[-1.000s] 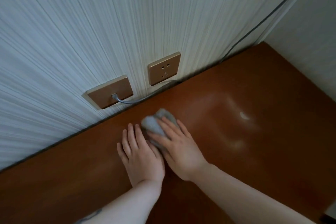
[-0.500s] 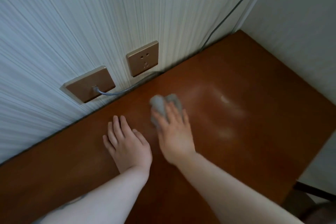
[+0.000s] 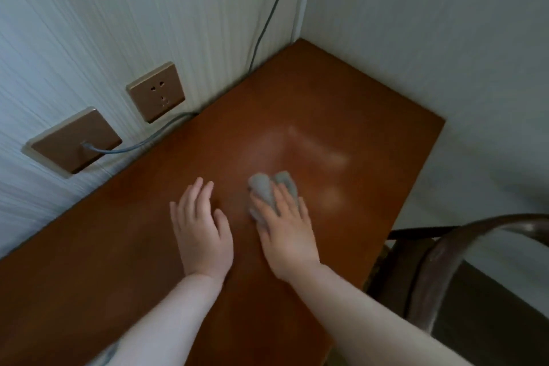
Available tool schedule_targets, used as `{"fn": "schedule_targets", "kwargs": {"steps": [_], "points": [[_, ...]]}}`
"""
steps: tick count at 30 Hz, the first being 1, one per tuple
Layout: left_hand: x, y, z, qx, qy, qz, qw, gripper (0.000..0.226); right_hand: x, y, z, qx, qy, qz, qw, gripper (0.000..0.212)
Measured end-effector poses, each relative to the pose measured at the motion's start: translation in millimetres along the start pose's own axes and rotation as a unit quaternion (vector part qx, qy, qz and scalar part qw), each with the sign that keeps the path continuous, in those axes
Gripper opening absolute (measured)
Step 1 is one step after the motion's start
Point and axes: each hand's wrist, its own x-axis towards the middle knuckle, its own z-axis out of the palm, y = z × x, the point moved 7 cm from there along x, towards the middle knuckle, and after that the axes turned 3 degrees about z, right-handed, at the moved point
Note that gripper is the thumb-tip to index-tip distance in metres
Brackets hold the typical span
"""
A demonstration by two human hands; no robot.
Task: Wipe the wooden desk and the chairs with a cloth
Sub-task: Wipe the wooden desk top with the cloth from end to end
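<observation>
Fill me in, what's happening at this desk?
A person is wiping the wooden desk. The right hand presses a crumpled grey cloth flat onto the top, near the middle. The left hand rests open on the wood beside it. Faint streaks show on the surface ahead of the cloth. A chair stands off the desk's right edge, untouched.

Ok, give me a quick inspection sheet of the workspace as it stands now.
Surface: wooden desk, glossy, faint smears ahead of the cloth.
Job's things: grey cloth, bunched on the desk; chair at the desk's right end.
Clutter: nothing seen.
Hands: right hand presses the cloth; left hand rests flat on the desk.
Cables: grey cable plugged into the left wall plate; dark cable down the wall.
Surroundings: empty socket, corner walls.
</observation>
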Motion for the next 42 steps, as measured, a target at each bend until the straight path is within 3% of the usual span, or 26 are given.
{"fn": "schedule_targets", "kwargs": {"steps": [1, 3, 6, 8, 11, 13, 17, 20, 25, 29, 33, 36, 39, 42], "points": [[-14, 13, 8, -0.02, -0.015, 0.008, 1.0, 0.042, -25, 1, 3, -0.008, -0.033, -0.068, 0.997, 0.05], [-42, 41, 28, -0.053, -0.055, 0.025, 0.997, 0.046, -74, 29, 3, -0.048, -0.058, -0.112, 0.991, 0.047], [-71, 83, 59, -0.039, -0.116, 0.078, 0.989, 0.047, -90, 95, -22, -0.097, -0.012, -0.008, 0.995, 0.049], [-78, 96, 74, 0.03, -0.142, 0.102, 0.984, 0.049, -62, 119, -33, -0.078, -0.002, 0.075, 0.994, 0.049], [-78, 95, 84, 0.098, -0.148, 0.104, 0.979, 0.056, -19, 123, -42, -0.037, 0.056, 0.191, 0.979, 0.051], [-78, 92, 88, 0.121, -0.155, 0.111, 0.974, 0.058, -15, 111, -34, -0.019, 0.071, 0.216, 0.974, 0.053], [-80, 90, 93, 0.143, -0.171, 0.123, 0.967, 0.058, -57, 87, -23, -0.008, 0.013, 0.059, 0.998, 0.052], [-77, 90, 91, 0.144, -0.175, 0.11, 0.968, 0.057, -75, 121, -28, -0.067, -0.042, -0.02, 0.997, 0.05], [-76, 93, 89, 0.164, -0.171, 0.103, 0.966, 0.057, -11, 173, -54, -0.056, 0.001, 0.113, 0.992, 0.05], [-75, 94, 90, 0.185, -0.175, 0.101, 0.962, 0.057, 22, 154, -52, -0.042, 0.067, 0.215, 0.973, 0.053], [-76, 93, 88, 0.192, -0.18, 0.099, 0.96, 0.058, -37, 106, -29, -0.057, 0.027, -0.002, 0.998, 0.051], [-78, 99, 86, 0.198, -0.169, 0.103, 0.96, 0.055, -70, 135, -26, -0.061, -0.053, -0.125, 0.989, 0.05], [-63, 110, 81, 0.134, -0.136, 0.03, 0.981, 0.041, -46, 170, -45, -0.087, -0.056, -0.139, 0.985, 0.048], [-39, 130, 92, 0.06, -0.105, -0.049, 0.991, 0.041, 11, 193, -67, -0.061, -0.017, -0.01, 0.998, 0.048]]}}
